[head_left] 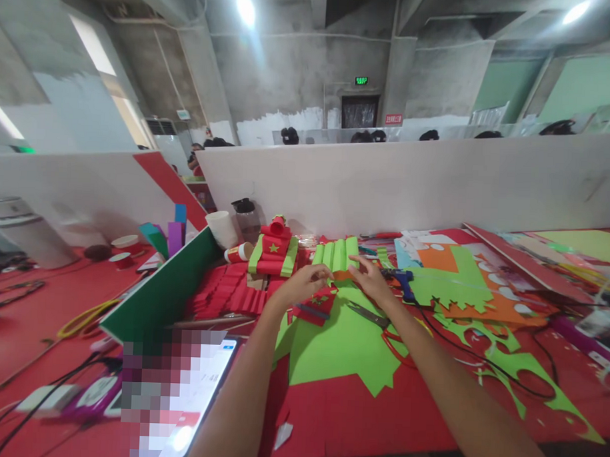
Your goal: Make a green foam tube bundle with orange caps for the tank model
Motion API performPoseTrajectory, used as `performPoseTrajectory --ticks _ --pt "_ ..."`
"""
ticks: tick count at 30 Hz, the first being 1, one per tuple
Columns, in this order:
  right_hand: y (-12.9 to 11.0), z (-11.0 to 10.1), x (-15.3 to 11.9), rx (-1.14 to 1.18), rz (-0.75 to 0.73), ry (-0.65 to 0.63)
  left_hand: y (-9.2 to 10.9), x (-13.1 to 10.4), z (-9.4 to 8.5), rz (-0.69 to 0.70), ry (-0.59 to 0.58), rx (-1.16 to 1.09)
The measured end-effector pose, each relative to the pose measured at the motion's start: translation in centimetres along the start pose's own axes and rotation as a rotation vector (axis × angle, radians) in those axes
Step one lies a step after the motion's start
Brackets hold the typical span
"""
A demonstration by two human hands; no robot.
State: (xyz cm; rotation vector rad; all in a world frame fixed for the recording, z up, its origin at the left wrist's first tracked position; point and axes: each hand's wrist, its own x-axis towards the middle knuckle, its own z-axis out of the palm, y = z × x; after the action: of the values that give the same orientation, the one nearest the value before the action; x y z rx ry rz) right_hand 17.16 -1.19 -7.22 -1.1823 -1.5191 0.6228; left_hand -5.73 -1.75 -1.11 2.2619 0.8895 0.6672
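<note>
Light-green paper rolls (338,255) lie side by side in front of my hands, with a small orange piece (342,275) at their near end. My left hand (306,283) is closed at their lower left, fingers bent together; what they pinch is too small to make out. At the right end of the rolls my right hand (372,279) has its fingers apart, fingertips at the edge of the paper. Beneath my left hand is a red paper piece with stars (318,307). Scissors (398,348) with red handles lie on a light-green sheet (330,353) below my right hand.
A red-and-green paper model with a star (274,246) stands left of the rolls, beside folded red strips (227,289). A blue glue gun (404,283) and cut green sheets (446,283) lie right. A phone (206,398), green board (163,287) and white cup (221,229) are left.
</note>
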Motion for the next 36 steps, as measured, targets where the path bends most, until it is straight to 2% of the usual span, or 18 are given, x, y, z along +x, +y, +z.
performPoseTrajectory --ticks 5,9,15,21,28,31,33,36 --pt "-0.2 -0.4 -0.2 -0.221 -0.119 -0.049 -0.2 0.2 0.1 0.002 0.060 -0.008" --pt "0.2 -0.1 -0.2 -0.192 -0.122 -0.024 -0.5 0.4 0.3 0.014 0.098 0.015" --pt "0.3 0.3 0.3 -0.225 -0.171 0.077 -0.8 0.4 0.3 -0.007 0.094 -0.109" --pt "0.5 0.2 0.2 -0.231 -0.180 0.019 0.2 0.2 0.3 -0.054 0.107 -0.165" --pt "1.1 0.1 0.0 -0.359 -0.175 -0.093 -0.2 0.5 0.8 -0.052 0.147 -0.188" --pt "0.6 -0.1 -0.1 -0.424 -0.201 -0.097 -0.3 0.5 1.0 -0.049 0.156 -0.214" --pt "-0.1 -0.1 -0.2 -0.459 -0.224 -0.057 -0.4 0.6 1.0 -0.049 0.172 -0.210" --pt "-1.7 -0.2 -0.4 -0.396 -0.251 -0.009 -0.5 0.6 1.1 -0.053 0.181 -0.178"
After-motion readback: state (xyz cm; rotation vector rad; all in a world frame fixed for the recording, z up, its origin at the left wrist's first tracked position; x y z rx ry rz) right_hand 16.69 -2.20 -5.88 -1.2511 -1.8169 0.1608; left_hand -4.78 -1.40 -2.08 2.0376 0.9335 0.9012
